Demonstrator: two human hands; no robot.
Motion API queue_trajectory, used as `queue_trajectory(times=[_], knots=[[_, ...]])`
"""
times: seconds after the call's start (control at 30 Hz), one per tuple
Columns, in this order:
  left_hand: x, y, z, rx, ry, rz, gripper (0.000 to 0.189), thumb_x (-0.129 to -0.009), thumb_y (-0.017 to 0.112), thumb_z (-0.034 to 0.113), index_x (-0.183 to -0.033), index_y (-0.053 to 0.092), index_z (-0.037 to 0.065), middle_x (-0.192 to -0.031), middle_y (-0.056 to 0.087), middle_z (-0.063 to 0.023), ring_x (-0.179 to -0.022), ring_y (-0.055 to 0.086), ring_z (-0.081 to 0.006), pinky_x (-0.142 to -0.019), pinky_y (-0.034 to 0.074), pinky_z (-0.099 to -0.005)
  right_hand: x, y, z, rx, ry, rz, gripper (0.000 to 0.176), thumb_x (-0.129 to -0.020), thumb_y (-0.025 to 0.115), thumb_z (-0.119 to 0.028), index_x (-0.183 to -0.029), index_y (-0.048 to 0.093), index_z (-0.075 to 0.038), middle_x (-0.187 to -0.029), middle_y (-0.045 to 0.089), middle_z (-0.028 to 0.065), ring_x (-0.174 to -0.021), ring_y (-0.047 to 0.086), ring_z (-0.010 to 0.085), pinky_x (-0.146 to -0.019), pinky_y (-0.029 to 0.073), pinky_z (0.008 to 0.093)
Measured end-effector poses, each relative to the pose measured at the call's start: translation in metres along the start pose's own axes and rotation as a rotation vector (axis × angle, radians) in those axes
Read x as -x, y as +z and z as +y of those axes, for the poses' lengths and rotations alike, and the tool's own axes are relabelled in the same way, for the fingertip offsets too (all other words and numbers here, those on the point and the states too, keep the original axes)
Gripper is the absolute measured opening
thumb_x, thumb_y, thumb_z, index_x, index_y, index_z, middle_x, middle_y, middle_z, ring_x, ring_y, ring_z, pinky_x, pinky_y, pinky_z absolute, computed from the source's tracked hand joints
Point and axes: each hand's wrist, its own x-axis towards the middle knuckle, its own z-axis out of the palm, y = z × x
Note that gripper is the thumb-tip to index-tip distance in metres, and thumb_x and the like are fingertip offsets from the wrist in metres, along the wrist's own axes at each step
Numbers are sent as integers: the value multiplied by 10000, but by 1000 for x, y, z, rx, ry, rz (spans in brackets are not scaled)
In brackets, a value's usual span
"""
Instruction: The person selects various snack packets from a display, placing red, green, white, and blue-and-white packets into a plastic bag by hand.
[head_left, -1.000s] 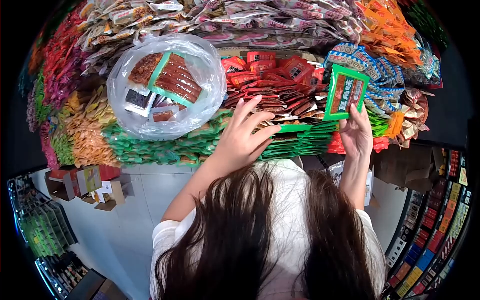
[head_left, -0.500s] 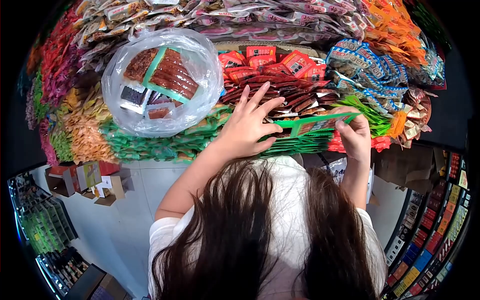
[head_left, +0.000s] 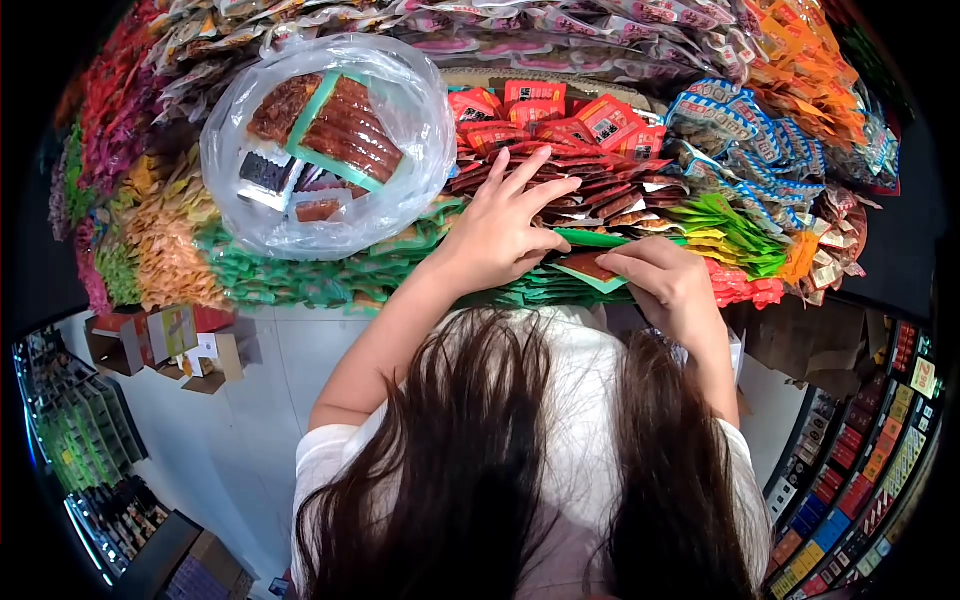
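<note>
My left hand (head_left: 500, 228) lies with fingers spread over the row of dark red snack packets (head_left: 600, 190). Its thumb touches the edge of the green-edged packets. My right hand (head_left: 668, 285) is closed, its fingertips on a flat snack packet (head_left: 588, 268) with a green border and brown contents. That packet lies tilted at the top of the stacked green packets (head_left: 535, 290). Just behind it a green packet edge (head_left: 590, 239) stands up. Part of the right thumb is hidden.
Left of my hands, an open clear plastic bag (head_left: 425, 190) holds several brown snack packets. Beyond are red packets (head_left: 610, 122), blue-striped packets (head_left: 715, 115) and orange packets (head_left: 800, 75). Cardboard boxes (head_left: 205, 360) stand on the floor, and shelves (head_left: 850, 480) line the right.
My right hand has moved down and left, bringing the green-edged packet from raised above the stack down onto it. My left hand stays spread in nearly the same place. The view has shifted slightly.
</note>
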Motion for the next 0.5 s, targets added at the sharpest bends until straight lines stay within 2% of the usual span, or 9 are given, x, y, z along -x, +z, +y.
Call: queue_trajectory(times=[0.1,0.13,0.3,0.4,0.5], knots=[[0,0,0,3,-1,0,195,-710,756,135,-881,755,230,-1442,472,-40,-1416,289,-401,-1130,201,-664,-4,10,-7,121,-5,-26,352,-690,680,12,-1029,714,-75,-938,696,74,-833,669,256,-706,552,358],[1,1,0,4,-1,-1,195,-710,756,135,-881,755,230,-1442,472,-40,-1416,289,-401,-1130,201,-664,-5,16,-6,177,-51,3,291,-732,644,-105,-1017,702,-107,-888,671,29,-787,643,218,-655,540,341],[1,2,-2,-12,-7,17,189,-716,754,135,-881,755,227,-1433,481,-45,-1409,301,-405,-1124,212,-667,-6,41,1,217,-48,-2,302,-714,654,-84,-1013,695,-106,-864,663,28,-771,644,227,-646,540,338],[1,2,-1,17,-6,24,185,-719,752,137,-879,754,230,-1429,484,-48,-1404,309,-405,-1121,213,-670,-8,31,-5,124,-12,86,277,-689,665,-76,-964,689,-105,-870,650,28,-815,631,231,-674,539,342],[1,2,-1,20,-10,34,178,-723,753,147,-877,755,237,-1426,486,-47,-1399,318,-405,-1119,215,-671,-9,15,-7,265,-1,41,250,-676,718,-56,-924,706,-83,-874,651,36,-832,605,241,-698,526,348]])
